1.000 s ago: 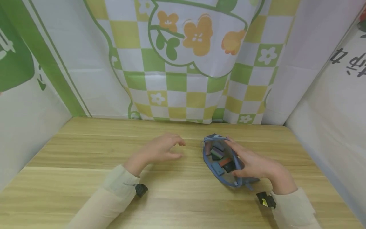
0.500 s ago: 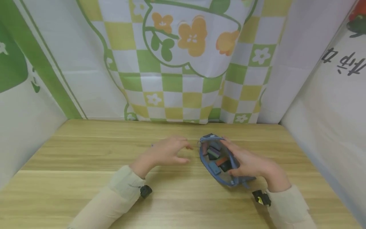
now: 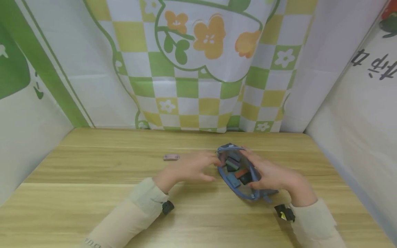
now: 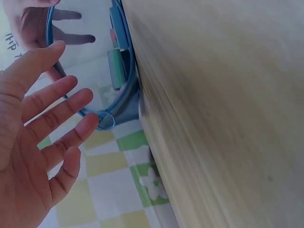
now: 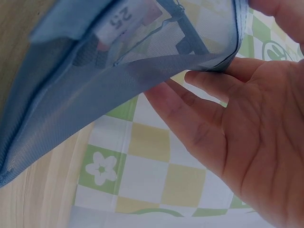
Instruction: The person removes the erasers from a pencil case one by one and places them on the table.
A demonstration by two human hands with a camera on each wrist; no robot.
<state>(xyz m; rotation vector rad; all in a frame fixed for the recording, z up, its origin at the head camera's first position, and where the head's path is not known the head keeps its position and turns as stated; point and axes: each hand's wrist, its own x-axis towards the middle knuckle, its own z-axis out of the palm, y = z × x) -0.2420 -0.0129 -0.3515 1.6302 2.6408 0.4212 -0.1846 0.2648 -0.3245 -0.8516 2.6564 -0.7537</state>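
Note:
A blue mesh zip pouch [image 3: 238,193] stands with its mouth open on the right half of the table. Inside it lie several small blocks, among them a green-and-purple block [image 3: 232,164], a blue block [image 3: 233,180] and an orange-red block [image 3: 241,173]. My right hand [image 3: 273,175] holds the pouch's right side, thumb at the near edge and fingers at the far edge. At the pouch's left rim is my left hand [image 3: 193,168], its fingers loosely spread and nothing in them. Left of that hand, a small pink block [image 3: 171,157] lies on the table.
The wooden table [image 3: 93,203] runs back to a checkered cloth [image 3: 186,89] hanging behind it. White sheets hang at both sides, the right one [image 3: 356,113] near the right arm. Dark wrist cameras sit on both cuffs.
My left hand has moved right to the pouch's rim, uncovering the pink block on the table. The right hand keeps its hold on the pouch.

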